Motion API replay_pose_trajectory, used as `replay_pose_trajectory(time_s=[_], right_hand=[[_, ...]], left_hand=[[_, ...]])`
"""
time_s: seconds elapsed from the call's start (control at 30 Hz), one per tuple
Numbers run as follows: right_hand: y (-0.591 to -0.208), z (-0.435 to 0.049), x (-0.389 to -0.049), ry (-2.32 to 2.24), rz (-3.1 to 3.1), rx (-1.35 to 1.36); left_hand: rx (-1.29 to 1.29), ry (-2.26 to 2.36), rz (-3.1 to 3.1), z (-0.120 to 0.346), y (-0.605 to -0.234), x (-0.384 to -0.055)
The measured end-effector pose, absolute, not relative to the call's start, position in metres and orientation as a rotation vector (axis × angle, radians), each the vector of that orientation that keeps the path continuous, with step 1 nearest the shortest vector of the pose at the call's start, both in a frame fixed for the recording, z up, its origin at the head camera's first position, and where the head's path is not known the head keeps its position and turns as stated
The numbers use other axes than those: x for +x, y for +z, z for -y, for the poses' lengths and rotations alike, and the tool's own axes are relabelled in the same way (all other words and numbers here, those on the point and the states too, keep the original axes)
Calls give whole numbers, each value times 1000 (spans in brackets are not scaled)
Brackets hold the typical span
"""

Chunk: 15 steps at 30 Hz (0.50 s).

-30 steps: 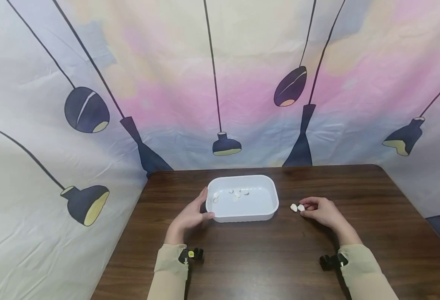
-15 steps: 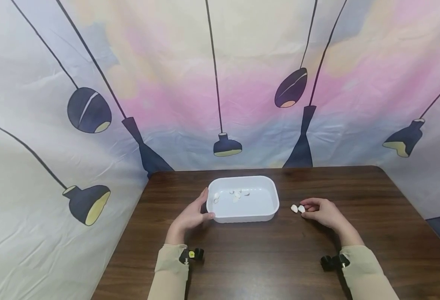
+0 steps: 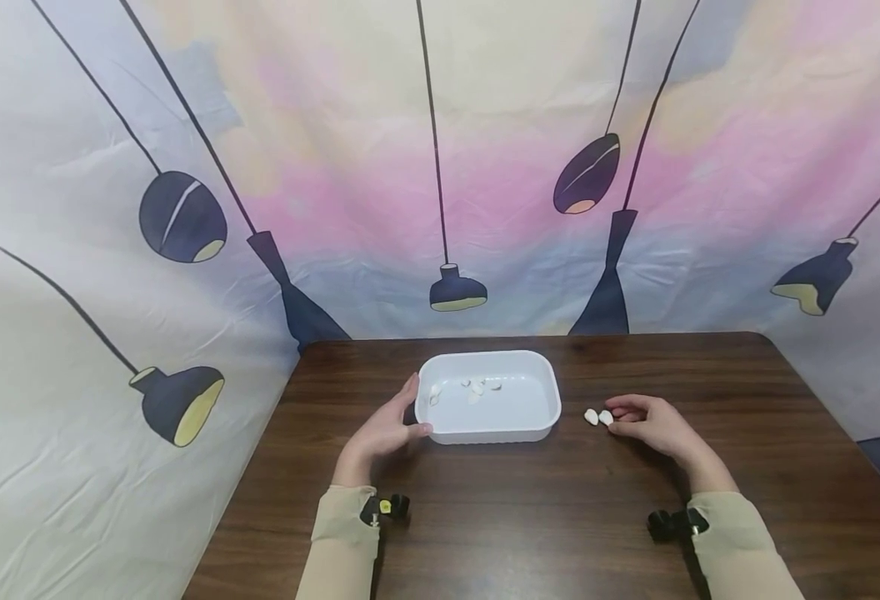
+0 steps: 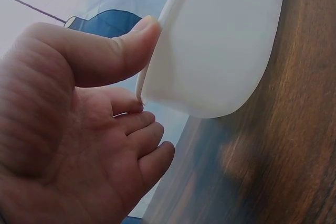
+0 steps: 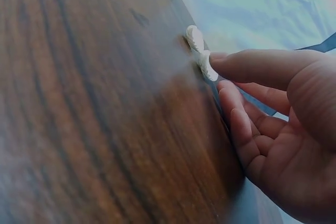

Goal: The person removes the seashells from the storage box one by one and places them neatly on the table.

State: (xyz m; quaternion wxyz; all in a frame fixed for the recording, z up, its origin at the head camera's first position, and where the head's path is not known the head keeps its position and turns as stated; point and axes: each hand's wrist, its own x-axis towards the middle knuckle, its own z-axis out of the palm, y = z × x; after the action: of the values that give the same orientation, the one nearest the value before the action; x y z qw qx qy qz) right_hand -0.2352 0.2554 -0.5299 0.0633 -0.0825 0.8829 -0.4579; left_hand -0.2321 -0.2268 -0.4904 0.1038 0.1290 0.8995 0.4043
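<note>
A white tray (image 3: pixel 485 437) stands on the wooden table. My left hand (image 3: pixel 383 429) grips its left end, and in the left wrist view the thumb (image 4: pixel 139 40) presses on the rim while the fingers curl beside the corner. Several small white seashells (image 3: pixel 477 388) lie scattered inside the tray. To its right, two more lie side by side on the tabletop. My right hand (image 3: pixel 653 427) pinches the nearer seashell (image 5: pixel 208 65) with the thumb and a finger, though that finger's contact is partly hidden. The other seashell (image 5: pixel 194 38) touches it.
The dark brown table (image 3: pixel 515 508) has rounded far corners. Behind it hangs a pastel cloth (image 3: pixel 365 208) printed with dark lamps. A black wrist mount (image 3: pixel 385 508) sits on my left sleeve, and another wrist mount (image 3: pixel 676 524) on the right one.
The whole head view has shifted slightly. Both hands, the tray and the seashells keep their places relative to one another.
</note>
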Motion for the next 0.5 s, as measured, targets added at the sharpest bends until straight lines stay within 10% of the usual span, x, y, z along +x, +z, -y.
replay_pose_trajectory(time_s=[0.5], right_hand=[[-501,-217,-239,-1571,-2747,-249]], left_hand=[[366,1213,-2651,228,-495,-234]])
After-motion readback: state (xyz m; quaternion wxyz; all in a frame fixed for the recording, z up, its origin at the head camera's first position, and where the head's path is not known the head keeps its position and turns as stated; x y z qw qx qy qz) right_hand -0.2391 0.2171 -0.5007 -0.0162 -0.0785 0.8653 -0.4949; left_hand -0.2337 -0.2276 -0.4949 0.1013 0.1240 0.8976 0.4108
